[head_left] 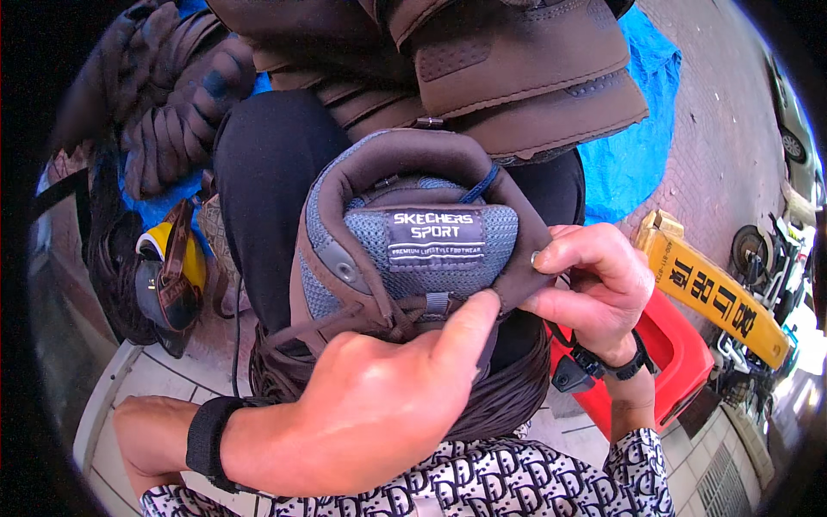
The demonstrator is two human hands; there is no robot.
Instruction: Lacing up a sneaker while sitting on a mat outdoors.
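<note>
1. The brown shoe [370, 226] lay over the dark trousers [263, 155], beyond the left hand and left of the right, long axis running away from the body.
2. The left hand [362, 396] touched its right edge by index fingertip; any further grip couldn't be told.
3. The right hand [594, 280] pinched that edge.
4. The tongue's label [437, 239] was dark.

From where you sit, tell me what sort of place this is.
Probably an outdoor, street-side shoe-working spot: a car stands by the paved ground at right, and a shoe is held over the lap, with brown shoe parts stacked beyond it.
</note>
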